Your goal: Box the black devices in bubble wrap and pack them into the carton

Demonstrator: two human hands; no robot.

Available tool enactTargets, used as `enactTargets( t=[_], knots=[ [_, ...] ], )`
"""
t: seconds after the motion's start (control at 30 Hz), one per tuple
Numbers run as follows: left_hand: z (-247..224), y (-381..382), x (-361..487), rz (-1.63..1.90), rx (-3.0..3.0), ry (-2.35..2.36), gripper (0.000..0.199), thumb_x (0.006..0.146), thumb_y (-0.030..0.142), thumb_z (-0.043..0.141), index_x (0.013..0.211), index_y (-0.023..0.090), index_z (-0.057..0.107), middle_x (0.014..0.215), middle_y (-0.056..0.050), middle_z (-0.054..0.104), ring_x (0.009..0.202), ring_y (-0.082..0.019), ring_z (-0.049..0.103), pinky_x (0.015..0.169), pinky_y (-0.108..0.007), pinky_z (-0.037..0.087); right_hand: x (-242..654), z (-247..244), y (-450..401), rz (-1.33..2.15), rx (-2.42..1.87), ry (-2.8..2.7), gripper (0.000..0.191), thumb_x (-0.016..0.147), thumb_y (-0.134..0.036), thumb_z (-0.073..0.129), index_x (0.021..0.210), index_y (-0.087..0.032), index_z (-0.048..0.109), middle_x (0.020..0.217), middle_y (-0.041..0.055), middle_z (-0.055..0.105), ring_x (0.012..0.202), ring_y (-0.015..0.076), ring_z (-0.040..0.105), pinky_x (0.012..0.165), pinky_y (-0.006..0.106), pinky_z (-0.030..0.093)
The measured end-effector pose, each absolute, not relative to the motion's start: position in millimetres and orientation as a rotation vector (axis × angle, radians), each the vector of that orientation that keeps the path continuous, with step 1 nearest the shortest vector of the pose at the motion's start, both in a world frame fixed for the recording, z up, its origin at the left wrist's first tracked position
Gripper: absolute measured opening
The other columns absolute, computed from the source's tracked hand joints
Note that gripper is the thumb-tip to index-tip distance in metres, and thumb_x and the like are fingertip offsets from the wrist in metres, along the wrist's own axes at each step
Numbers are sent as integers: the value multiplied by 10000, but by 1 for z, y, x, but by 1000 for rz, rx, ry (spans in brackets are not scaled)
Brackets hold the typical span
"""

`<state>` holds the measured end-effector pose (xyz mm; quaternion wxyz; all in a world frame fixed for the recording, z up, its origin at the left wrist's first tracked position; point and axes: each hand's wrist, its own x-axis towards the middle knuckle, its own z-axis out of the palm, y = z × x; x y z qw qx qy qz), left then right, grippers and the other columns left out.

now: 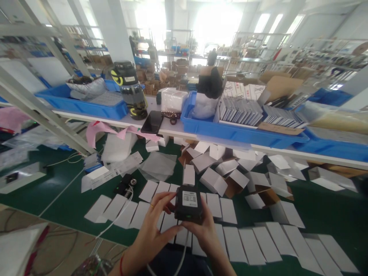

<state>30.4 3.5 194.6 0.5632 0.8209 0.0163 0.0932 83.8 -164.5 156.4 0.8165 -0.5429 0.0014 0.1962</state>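
A black box-shaped device [180, 212] with a white printed label is held up in front of me, above rows of white boxes. My left hand [158, 218] grips its left side, index finger at the upper corner and thumb near the lower edge. Around the right side and underneath, my right hand [204, 228] is closed on the same device. A white cable [184, 251] hangs below it between my wrists. To the left, another black device [123, 184] with a metal fitting and a white cable lies on the green table [64, 188].
Flat white boxes [234, 241] line the table's front. Opened white cartons [214, 180] pile up behind. Clear plastic bags [159, 165] lie left of them. A shelf above bears a water bottle [132, 92], a phone [152, 122] and blue trays [230, 132].
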Motion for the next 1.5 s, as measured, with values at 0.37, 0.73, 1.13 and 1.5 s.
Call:
enactTargets(
  t=[0.37, 0.73, 1.13, 1.5],
  knots=[
    [197, 2, 31, 200, 1876, 1, 564, 788, 182, 727, 1328, 290, 602, 1271, -88, 641, 1071, -254, 656, 891, -385, 598, 62, 145, -145, 821, -407, 212, 570, 650, -726, 777, 761, -175, 681, 593, -62, 436, 468, 51, 260, 333, 141, 251],
    [207, 1, 30, 194, 1831, -30, 546, 783, 137, 704, 1297, 308, 638, 1288, -75, 630, 1037, -229, 647, 879, -337, 576, 66, 146, -149, 848, -292, 315, 585, 563, -605, 907, 873, -148, 715, 674, -18, 599, 558, 62, 467, 373, 109, 325],
    [184, 15, 36, 67, 1444, 201, 545, 833, 435, 723, 1313, 202, 610, 1294, -138, 666, 1146, -306, 648, 950, -379, 561, 93, 178, -168, 443, -1557, -127, 700, 544, -365, 916, 1181, -216, 667, 935, 47, 730, 786, 232, 674, 658, 335, 572],
    [174, 2, 44, -11, 1497, 436, 665, 680, 365, 788, 1272, 215, 524, 1031, -59, 694, 934, -248, 670, 787, -349, 568, 93, 181, -171, -27, -2130, -831, 602, 755, -161, 709, 1335, -191, 551, 1057, 125, 676, 948, 310, 650, 777, 482, 612]
  ],
)
